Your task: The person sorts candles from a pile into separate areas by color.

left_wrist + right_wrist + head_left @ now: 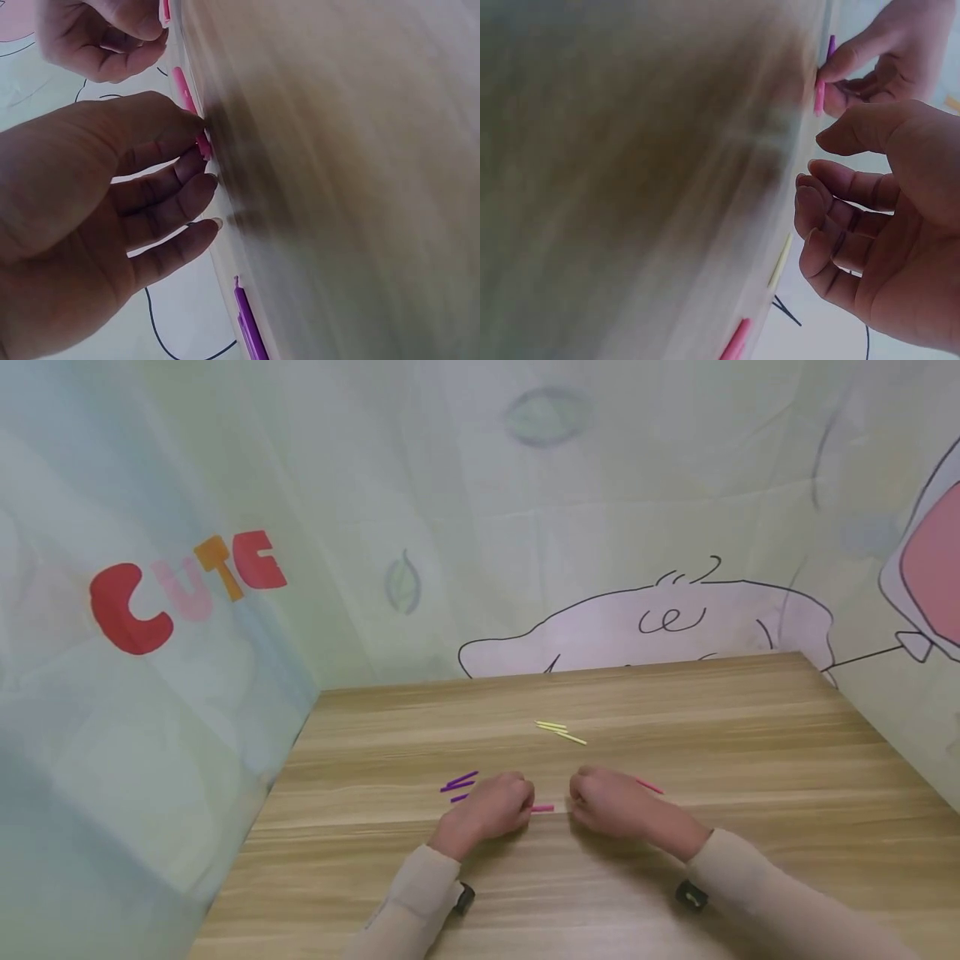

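My left hand [498, 802] pinches a pink candle [542, 808] low over the table between thumb and index finger. In the left wrist view the pink candle [184, 88] sticks out past the fingertips, while the other fingers are loosely bent. Facing it across a small gap, my right hand [611, 802] has loosely curled fingers, and the right wrist view shows nothing between thumb and fingers [836, 187]. Just beyond the right hand lies a red-pink candle [649, 786], partly hidden by it. Several purple candles [459, 786] lie beside the left hand, one with a wick [237, 282] showing.
Several pale yellow candles [558, 731] lie farther back on the wooden table [390, 727]. A printed cloth backdrop [450, 485] rises behind the table and along its sides. Each wrist carries a small dark device [691, 895].
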Motion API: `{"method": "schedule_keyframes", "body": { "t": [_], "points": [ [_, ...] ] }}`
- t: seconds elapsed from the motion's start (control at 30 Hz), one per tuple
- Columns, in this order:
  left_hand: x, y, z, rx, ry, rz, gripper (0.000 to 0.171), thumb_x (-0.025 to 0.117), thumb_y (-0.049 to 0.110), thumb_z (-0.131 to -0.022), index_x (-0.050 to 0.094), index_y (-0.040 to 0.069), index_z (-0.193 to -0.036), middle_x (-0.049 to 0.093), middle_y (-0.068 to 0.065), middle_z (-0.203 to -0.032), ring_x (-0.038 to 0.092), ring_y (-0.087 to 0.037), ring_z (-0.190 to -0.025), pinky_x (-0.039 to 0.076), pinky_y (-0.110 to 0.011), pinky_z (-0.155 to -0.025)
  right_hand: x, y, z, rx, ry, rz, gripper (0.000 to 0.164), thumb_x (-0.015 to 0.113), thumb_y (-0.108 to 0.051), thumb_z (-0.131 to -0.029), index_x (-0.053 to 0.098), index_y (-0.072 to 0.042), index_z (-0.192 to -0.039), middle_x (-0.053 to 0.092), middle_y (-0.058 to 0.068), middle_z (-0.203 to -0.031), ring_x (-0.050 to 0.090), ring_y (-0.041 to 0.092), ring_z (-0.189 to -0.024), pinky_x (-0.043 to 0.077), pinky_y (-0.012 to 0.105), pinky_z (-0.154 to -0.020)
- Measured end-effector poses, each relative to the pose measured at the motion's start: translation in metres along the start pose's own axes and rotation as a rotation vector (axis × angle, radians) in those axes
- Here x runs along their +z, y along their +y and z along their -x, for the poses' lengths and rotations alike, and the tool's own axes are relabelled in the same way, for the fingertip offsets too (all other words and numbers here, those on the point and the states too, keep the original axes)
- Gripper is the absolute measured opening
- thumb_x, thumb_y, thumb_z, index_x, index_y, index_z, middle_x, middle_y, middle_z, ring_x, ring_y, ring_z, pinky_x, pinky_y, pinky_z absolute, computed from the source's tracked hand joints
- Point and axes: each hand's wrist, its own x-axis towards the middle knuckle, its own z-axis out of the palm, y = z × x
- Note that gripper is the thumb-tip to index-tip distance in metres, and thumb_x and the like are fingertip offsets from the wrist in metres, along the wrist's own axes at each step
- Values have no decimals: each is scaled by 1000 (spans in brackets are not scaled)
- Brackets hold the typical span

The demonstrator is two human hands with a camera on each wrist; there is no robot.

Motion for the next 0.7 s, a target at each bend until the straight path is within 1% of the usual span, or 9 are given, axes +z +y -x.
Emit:
{"method": "schedule_keyframes", "body": {
  "t": [0.13,0.4,0.7],
  "points": [
    [0,-1,1,-3,-2,9,6,68,11,-89,66,11,-83,54,3,-77,53,-12,-69,46,-25,-61,3,-4,0,28,-49,-16,13,69,-11,-86,58,-11,-79,47,-4,-75,44,10,-62,43,27,-57],
    [1,0,0,-13,-3,14,5,68,10,-88,66,11,-83,54,2,-77,52,-12,-69,45,-25,-61,4,-9,-4,19,-46,6,15,71,-14,-85,58,-13,-78,48,-4,-76,45,10,-62,43,27,-56],
    [1,0,0,-16,15,11,9,67,10,-89,64,12,-81,53,3,-74,51,-12,-66,44,-25,-58,6,-15,-10,-2,-42,-31,15,70,-13,-88,59,-12,-78,49,-4,-76,46,10,-63,44,28,-57]
  ]
}}
